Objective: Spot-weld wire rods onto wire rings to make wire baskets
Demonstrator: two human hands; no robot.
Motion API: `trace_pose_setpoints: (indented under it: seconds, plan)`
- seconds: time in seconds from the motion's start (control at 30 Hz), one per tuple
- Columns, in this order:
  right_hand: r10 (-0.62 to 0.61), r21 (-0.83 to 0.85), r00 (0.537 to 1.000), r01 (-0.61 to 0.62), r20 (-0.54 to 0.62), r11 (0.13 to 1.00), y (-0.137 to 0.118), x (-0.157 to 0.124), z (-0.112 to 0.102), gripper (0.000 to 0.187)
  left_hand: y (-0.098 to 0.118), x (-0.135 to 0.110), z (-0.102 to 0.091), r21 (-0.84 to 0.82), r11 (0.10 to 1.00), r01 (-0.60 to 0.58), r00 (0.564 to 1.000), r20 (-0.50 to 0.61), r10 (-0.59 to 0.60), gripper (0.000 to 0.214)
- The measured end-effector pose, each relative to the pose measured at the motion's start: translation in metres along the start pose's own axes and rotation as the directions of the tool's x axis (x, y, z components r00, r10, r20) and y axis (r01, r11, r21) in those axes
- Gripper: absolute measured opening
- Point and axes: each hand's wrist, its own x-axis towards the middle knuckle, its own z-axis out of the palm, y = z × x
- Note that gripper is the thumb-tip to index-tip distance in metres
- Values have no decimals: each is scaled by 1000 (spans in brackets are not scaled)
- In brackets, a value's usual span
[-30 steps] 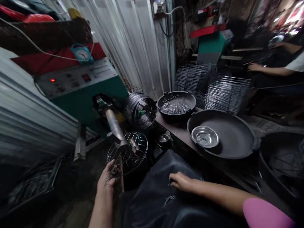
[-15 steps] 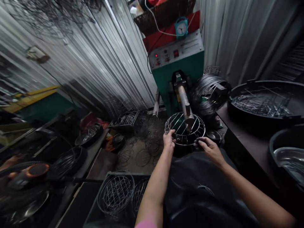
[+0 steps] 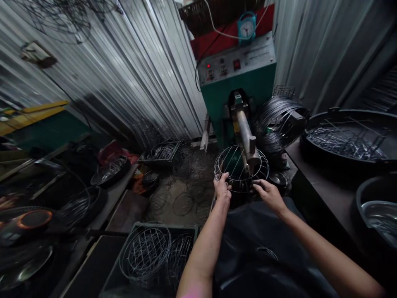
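A round wire rack [image 3: 219, 176] with two rings joined by short wires and bars across it sits around the tip of the metal arm [image 3: 247, 136] of a green machine [image 3: 214, 105]. My left hand [image 3: 222, 188] grips the rack's near left rim, thumb on top. At the near right rim, my right hand [image 3: 267, 194] has thumb and fingers pinched together; whether they hold the rim or a small wire piece is too small to tell. A dark apron [image 3: 248, 236] covers my lap, with a few thin curved wires [image 3: 267, 252] lying on it.
A crate [image 3: 135, 227] of wire racks stands at lower left. Right of the machine is a wire coil [image 3: 279, 120]; a large black pan [image 3: 350, 114] of metal pieces rests on the right bench [image 3: 313, 178]. Loose wire rings [image 3: 182, 205] lie on the floor. A blue clock [image 3: 247, 28] tops the machine.
The view has shifted slightly. The rack has turned or tilted a little under the machine's arm, and both hands stay at its near rim.
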Motion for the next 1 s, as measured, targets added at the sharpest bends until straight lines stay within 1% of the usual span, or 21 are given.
trace_pose_setpoints:
  seconds: [0.2, 0.5, 0.77, 0.93, 1.0]
  plan:
    - [-41, -33, 999, 42, 12, 999, 4, 1, -2, 28, -1, 1, -1, -22, 1000, 9, 1000, -7, -10, 51]
    - [-44, -9, 999, 45, 11, 999, 2, 9, -6, 33, 0, 0, 7, 7, 1000, 16, 999, -33, -16, 50]
    - [-38, -24, 999, 39, 20, 999, -1, 12, -4, 30, 3, 2, 10, 22, 998, 54, 995, -83, -52, 44]
    - [11, 33, 1000, -11, 15, 999, -3, 10, -4, 30, 1, 3, 8, 35, 998, 60, 996, -69, -58, 43]
    - [7, 26, 1000, -7, 14, 1000, -2, 10, -5, 30, 1, 4, 9, 39, 998, 50, 996, -79, -47, 42]
